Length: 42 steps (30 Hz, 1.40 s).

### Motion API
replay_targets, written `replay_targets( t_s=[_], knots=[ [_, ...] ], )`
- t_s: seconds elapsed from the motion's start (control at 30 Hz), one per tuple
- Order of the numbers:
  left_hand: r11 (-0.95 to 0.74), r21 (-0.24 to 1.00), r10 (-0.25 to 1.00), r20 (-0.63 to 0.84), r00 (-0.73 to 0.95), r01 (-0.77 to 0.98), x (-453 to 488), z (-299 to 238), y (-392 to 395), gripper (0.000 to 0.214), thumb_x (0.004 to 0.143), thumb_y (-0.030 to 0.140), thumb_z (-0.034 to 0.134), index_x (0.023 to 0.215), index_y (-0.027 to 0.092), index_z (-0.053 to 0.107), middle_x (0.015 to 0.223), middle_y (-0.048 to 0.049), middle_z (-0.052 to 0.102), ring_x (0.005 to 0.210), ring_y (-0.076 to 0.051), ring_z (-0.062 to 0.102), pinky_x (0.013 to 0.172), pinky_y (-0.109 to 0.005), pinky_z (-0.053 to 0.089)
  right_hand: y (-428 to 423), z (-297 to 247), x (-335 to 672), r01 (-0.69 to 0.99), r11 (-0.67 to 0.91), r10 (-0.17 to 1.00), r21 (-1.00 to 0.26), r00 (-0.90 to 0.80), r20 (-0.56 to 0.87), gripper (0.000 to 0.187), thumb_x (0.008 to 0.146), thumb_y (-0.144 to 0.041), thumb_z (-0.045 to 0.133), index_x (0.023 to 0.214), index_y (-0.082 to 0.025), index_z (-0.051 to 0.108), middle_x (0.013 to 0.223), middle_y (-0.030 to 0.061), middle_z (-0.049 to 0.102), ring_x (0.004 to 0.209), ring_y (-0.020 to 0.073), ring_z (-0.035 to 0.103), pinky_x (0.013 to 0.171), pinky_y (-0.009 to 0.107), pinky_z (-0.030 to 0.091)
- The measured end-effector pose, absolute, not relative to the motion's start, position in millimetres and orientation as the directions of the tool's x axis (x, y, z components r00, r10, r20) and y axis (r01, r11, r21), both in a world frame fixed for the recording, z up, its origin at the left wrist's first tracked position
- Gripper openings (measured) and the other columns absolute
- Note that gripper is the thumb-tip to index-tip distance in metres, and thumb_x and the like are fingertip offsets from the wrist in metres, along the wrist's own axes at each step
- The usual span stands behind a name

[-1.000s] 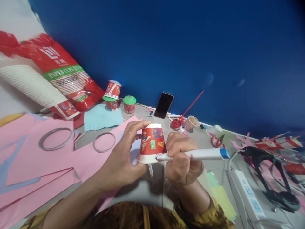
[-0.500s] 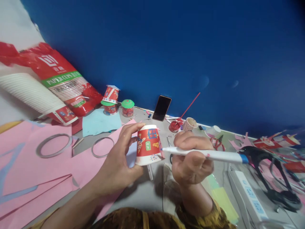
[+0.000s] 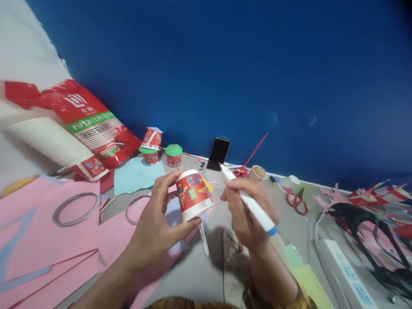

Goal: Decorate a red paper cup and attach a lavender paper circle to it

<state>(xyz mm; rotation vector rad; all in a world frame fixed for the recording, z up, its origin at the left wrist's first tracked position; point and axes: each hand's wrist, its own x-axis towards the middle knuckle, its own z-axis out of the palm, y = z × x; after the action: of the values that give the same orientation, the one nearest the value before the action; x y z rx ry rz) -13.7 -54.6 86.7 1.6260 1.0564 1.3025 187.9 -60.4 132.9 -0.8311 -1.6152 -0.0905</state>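
My left hand [image 3: 159, 221] grips an upside-down red printed paper cup [image 3: 192, 194] above the table, tilted to the right. My right hand [image 3: 247, 210] is closed round a white marker with a blue end [image 3: 249, 201]. The marker's tip points up and away, clear of the cup. A small white stick [image 3: 203, 234] lies on the table just below the cup.
Pink paper sheets [image 3: 48, 231] with two tape rings [image 3: 75, 208] lie left. A red bag of paper cups [image 3: 64, 128] lies at back left. Decorated cups [image 3: 151, 143], a phone [image 3: 219, 153], red scissors [image 3: 296, 201] and a power strip [image 3: 344, 270] stand about.
My right hand swung the marker from lying level against the cup to pointing up and away from it. My left hand tilted the cup to the right.
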Motion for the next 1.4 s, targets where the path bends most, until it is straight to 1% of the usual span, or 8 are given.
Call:
replay_targets(
  t_s=[0.13, 0.43, 0.67, 0.8, 1.0, 1.17, 1.23, 1.4],
  knots=[
    [-0.372, 0.915, 0.928, 0.372, 0.036, 0.153, -17, 83, -53, 0.088, 0.081, 0.046, 0.095, 0.156, 0.042, 0.05, 0.16, -0.007, 0.051, 0.147, -0.039, 0.055, 0.119, -0.057, 0.053, -54, 134, 192, 0.514, 0.785, 0.475, -0.345, -0.143, 0.868, 0.027, 0.095, -0.005, 0.066, 0.112, -0.026, 0.069, 0.091, 0.0008, 0.08, 0.079, 0.0196, 0.078, 0.069, 0.033, 0.065],
    [-0.398, 0.894, 0.911, 0.411, -0.025, 0.205, -21, 80, -56, 0.09, 0.081, 0.047, 0.094, 0.157, 0.04, 0.048, 0.164, -0.0095, 0.049, 0.149, -0.043, 0.052, 0.122, -0.066, 0.048, -45, 121, 196, 0.503, 0.804, 0.512, -0.317, -0.313, 0.8, 0.031, 0.095, -0.005, 0.067, 0.118, -0.026, 0.063, 0.093, 0.0013, 0.076, 0.082, 0.019, 0.075, 0.071, 0.033, 0.061],
    [-0.223, 0.973, 0.97, 0.228, 0.083, -0.063, -24, 77, -55, 0.09, 0.085, 0.047, 0.091, 0.162, 0.043, 0.044, 0.176, -0.0084, 0.044, 0.162, -0.042, 0.042, 0.127, -0.063, 0.047, -45, 124, 192, 0.57, 0.763, 0.471, -0.304, -0.168, 0.866, 0.032, 0.092, -0.002, 0.066, 0.111, -0.027, 0.063, 0.087, -0.0012, 0.073, 0.073, 0.018, 0.074, 0.065, 0.03, 0.06],
    [-0.219, 0.965, 0.97, 0.232, 0.079, -0.144, -24, 73, -53, 0.083, 0.083, 0.041, 0.092, 0.155, 0.039, 0.051, 0.174, -0.0098, 0.046, 0.156, -0.042, 0.052, 0.127, -0.062, 0.048, -46, 128, 192, 0.546, 0.76, 0.522, -0.353, -0.188, 0.832, 0.028, 0.092, -0.004, 0.067, 0.107, -0.027, 0.063, 0.086, -0.0016, 0.073, 0.07, 0.0163, 0.073, 0.062, 0.027, 0.059],
    [-0.327, 0.942, 0.944, 0.329, 0.015, -0.08, -24, 80, -54, 0.078, 0.079, 0.026, 0.085, 0.15, 0.038, 0.054, 0.157, -0.0074, 0.059, 0.153, -0.039, 0.055, 0.129, -0.059, 0.047, -53, 133, 203, 0.546, 0.738, 0.583, -0.396, -0.221, 0.782, 0.021, 0.1, -0.011, 0.067, 0.117, -0.023, 0.069, 0.093, 0.0027, 0.08, 0.07, 0.0165, 0.075, 0.065, 0.03, 0.062],
    [-0.411, 0.911, 0.908, 0.409, 0.089, 0.008, -27, 86, -54, 0.082, 0.078, 0.017, 0.08, 0.152, 0.039, 0.054, 0.155, -0.0069, 0.052, 0.153, -0.038, 0.05, 0.13, -0.057, 0.045, -61, 135, 204, 0.403, 0.825, 0.489, -0.397, -0.154, 0.859, 0.019, 0.111, -0.029, 0.062, 0.12, -0.022, 0.077, 0.079, 0.0024, 0.076, 0.062, 0.0165, 0.071, 0.056, 0.031, 0.057],
    [-0.432, 0.902, 0.898, 0.429, 0.095, 0.012, -27, 86, -54, 0.081, 0.08, 0.016, 0.079, 0.153, 0.038, 0.053, 0.154, -0.0076, 0.051, 0.152, -0.038, 0.051, 0.129, -0.057, 0.046, -65, 132, 201, 0.359, 0.825, 0.508, -0.436, -0.133, 0.851, 0.022, 0.112, -0.034, 0.061, 0.119, -0.021, 0.077, 0.079, 0.0032, 0.075, 0.064, 0.0167, 0.07, 0.055, 0.03, 0.056],
    [-0.471, 0.882, 0.877, 0.467, 0.116, 0.009, -26, 83, -53, 0.085, 0.08, 0.011, 0.078, 0.155, 0.042, 0.052, 0.153, -0.0062, 0.049, 0.15, -0.036, 0.051, 0.129, -0.055, 0.046, -71, 125, 191, 0.319, 0.794, 0.567, -0.517, -0.082, 0.82, 0.009, 0.108, -0.026, 0.065, 0.11, -0.021, 0.072, 0.081, 0.0026, 0.071, 0.064, 0.0167, 0.068, 0.057, 0.032, 0.055]
  ],
)
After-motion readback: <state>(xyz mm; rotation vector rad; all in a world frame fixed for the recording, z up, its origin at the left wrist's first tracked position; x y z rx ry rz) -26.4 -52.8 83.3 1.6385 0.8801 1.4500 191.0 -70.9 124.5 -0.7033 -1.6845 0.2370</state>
